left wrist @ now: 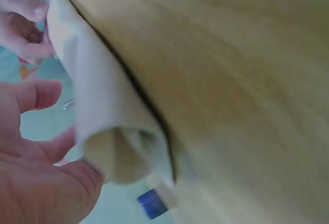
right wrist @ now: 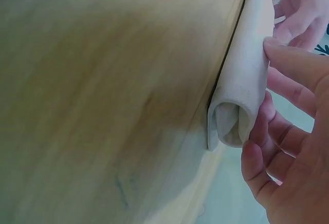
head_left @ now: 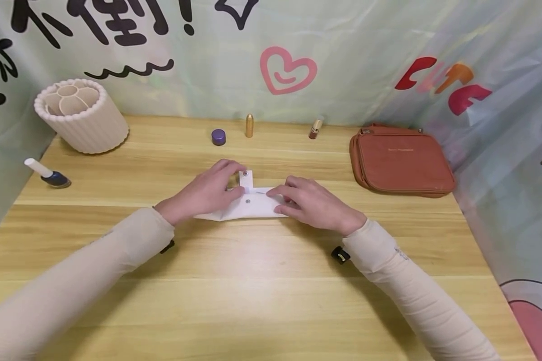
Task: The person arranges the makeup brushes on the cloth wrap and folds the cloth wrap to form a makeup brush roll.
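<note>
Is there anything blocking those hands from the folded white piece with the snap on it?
Nothing visible does. The left hand and right hand both touch the folded white piece directly; the purple-capped item and gold tube stand beyond it, clear of both hands.

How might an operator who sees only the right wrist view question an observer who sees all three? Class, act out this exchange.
Operator: Is there a fastener on the white folded piece?
Observer: Yes, the head view shows a strap with a metal snap at its far edge.
Operator: What lies beyond and to the right of the right hand?
Observer: A reddish-brown bag.
</note>
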The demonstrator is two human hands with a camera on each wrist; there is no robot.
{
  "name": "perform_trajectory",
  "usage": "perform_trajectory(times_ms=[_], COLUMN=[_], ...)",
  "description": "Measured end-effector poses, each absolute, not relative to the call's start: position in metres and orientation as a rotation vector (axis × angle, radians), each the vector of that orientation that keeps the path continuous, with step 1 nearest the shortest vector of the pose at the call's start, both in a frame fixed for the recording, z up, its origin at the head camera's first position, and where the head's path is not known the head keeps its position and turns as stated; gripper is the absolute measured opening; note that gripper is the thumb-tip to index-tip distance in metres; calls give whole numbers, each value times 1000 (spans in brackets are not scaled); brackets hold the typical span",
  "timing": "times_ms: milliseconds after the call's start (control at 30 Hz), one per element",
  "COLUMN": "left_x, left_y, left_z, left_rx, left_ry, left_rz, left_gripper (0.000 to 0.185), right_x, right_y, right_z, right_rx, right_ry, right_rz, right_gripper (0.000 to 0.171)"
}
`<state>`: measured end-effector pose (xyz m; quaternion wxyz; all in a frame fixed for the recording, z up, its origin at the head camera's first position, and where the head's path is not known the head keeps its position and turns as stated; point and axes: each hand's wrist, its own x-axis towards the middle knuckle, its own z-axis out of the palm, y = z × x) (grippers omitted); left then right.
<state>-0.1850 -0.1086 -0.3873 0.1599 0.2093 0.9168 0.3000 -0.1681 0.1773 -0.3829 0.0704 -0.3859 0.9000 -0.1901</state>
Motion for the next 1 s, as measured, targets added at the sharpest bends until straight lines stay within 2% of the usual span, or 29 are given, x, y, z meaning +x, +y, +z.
perform_trajectory(times_ms=[100, 200, 300, 433, 633, 833, 1000], left_x=[-195, -202, -205, -203, -193, -184, -182], left_y=[-107, -107, -107, -106, -104, -105, -106], left_z=[-392, -395, -395, -395, -391, -386, -384], left_rx=[582, 576, 519, 481, 627, 820, 909], left_ry=[2535, 2451, 2374, 2376, 2511, 2578, 2596], left_rz=[907, 985, 1103, 1180, 1063, 950, 879], left_gripper=[64, 65, 57, 36, 14, 7, 11], right_x=[-168, -168, -169, -170, -170, -169, -168], right_y=[178, 178, 178, 178, 178, 178, 178], right_z=[-384, -385, -385, -385, -384, -384, -384], right_rx=[-1151, -1150, -1147, -1131, -1115, -1120, -1118], right_ry=[2705, 2707, 2710, 2708, 2714, 2725, 2728], right_rz=[-577, -580, -585, -585, -571, -558, -554], right_gripper=[36, 37, 37, 37, 38, 38, 38])
